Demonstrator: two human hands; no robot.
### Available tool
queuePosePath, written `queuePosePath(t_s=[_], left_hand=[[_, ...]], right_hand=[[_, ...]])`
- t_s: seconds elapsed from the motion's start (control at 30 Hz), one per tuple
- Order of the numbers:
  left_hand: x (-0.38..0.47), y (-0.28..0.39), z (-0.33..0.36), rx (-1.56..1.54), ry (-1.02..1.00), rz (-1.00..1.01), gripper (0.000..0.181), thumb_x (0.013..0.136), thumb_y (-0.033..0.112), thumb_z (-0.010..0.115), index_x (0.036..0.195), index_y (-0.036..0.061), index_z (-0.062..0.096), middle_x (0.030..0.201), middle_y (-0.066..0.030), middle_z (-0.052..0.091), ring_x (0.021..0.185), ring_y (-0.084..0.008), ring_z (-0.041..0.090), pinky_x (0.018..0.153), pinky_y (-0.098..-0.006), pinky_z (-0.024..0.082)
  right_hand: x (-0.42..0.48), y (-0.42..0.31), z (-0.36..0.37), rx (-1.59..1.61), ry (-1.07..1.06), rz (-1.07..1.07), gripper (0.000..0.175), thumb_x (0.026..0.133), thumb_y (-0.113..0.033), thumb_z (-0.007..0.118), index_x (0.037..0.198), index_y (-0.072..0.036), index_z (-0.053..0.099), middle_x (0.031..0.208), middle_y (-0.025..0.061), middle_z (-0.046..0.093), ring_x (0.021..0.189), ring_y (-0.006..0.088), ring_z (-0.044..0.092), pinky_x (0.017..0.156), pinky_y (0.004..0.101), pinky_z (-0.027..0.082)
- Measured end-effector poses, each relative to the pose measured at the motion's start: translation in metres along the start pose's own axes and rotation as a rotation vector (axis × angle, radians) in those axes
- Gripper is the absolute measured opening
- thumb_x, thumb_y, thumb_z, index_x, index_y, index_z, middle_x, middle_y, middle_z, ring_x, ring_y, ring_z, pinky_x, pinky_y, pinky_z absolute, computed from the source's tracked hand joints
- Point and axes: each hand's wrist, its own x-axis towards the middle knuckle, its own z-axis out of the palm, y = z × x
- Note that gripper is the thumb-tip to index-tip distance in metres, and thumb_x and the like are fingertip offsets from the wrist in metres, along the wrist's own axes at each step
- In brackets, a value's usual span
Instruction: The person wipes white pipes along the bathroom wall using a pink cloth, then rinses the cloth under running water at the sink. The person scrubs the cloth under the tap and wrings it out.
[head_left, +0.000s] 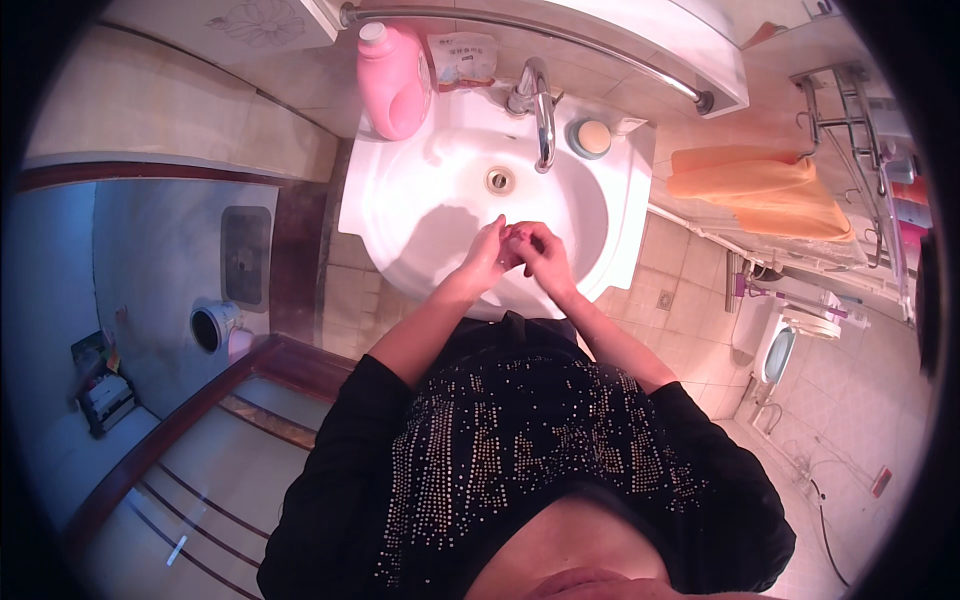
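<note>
My left hand (487, 251) and my right hand (545, 259) meet over the near part of a white ceramic washbasin (420, 217). Their fingers overlap and curl inward. Between them shows something reddish; I cannot tell whether it is a small object or only my own palm and fingers. The chrome faucet (544, 127) curves over the bowl beyond my hands, and no water stream is visible from it. A metal drain (499, 180) lies just ahead of my fingertips. At the basin's back right, a round beige soap bar (594, 137) rests in a small dish.
A pink plastic jug (394, 82) stands at the basin's back left, beside a white pouch (463, 60) bearing writing. Above the basin runs a metal rail (525, 31). An orange towel (757, 187) hangs at right from a metal rack (847, 112). A toilet (778, 352) stands farther right.
</note>
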Motion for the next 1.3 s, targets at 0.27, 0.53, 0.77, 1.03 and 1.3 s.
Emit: queuePosePath(t_s=[0.27,0.53,0.77,1.03,1.3], left_hand=[[0.020,-0.015,-0.005,0.091,0.097,0.278,0.030,0.107,0.034,0.049,0.099,0.0069,0.060,0.084,-0.0007,0.055,0.075,-0.0127,0.054,0.068,-0.0325,0.050],[0.010,-0.009,-0.010,0.064,-0.034,0.090,0.026,0.106,0.030,0.049,0.110,0.0060,0.057,0.099,-0.0062,0.063,0.085,-0.0164,0.064,0.070,-0.0314,0.053],[0.004,-0.014,-0.018,0.137,-0.123,-0.001,0.036,0.109,0.031,0.036,0.084,0.0121,0.055,0.066,0.0007,0.050,0.046,-0.0153,0.046,0.039,-0.0297,0.031],[0.000,-0.013,-0.016,-0.011,-0.008,0.051,0.037,0.108,0.035,0.043,0.080,0.0103,0.051,0.067,-0.0029,0.053,0.044,-0.0149,0.048,0.035,-0.0329,0.032],[0.006,-0.013,-0.024,-0.014,0.075,0.031,0.033,0.105,0.030,0.051,0.116,0.0026,0.064,0.102,-0.0081,0.071,0.083,-0.0166,0.071,0.060,-0.0279,0.051]], right_hand=[[0.007,0.021,0.010,0.172,0.171,0.177,0.028,0.102,-0.030,0.059,0.109,-0.004,0.063,0.096,0.0072,0.064,0.083,0.0197,0.060,0.075,0.0325,0.051],[0.009,0.024,-0.011,0.096,0.058,0.193,0.028,0.101,-0.030,0.062,0.110,-0.004,0.063,0.081,0.0015,0.061,0.068,0.0107,0.055,0.062,0.0270,0.046],[0.010,0.035,0.011,-0.448,0.118,-0.029,0.037,0.100,-0.033,0.061,0.094,0.003,0.066,0.071,0.0155,0.066,0.069,0.0234,0.065,0.067,0.0376,0.053],[0.040,0.067,-0.004,0.076,0.044,0.566,0.051,0.106,-0.044,0.048,0.086,0.001,0.064,0.060,0.0035,0.053,0.046,0.0139,0.045,0.042,0.0309,0.034],[0.064,0.040,-0.051,-0.396,0.209,0.056,0.034,0.103,-0.026,0.057,0.114,0.005,0.065,0.092,0.0063,0.070,0.087,0.0132,0.065,0.081,0.0294,0.052]])
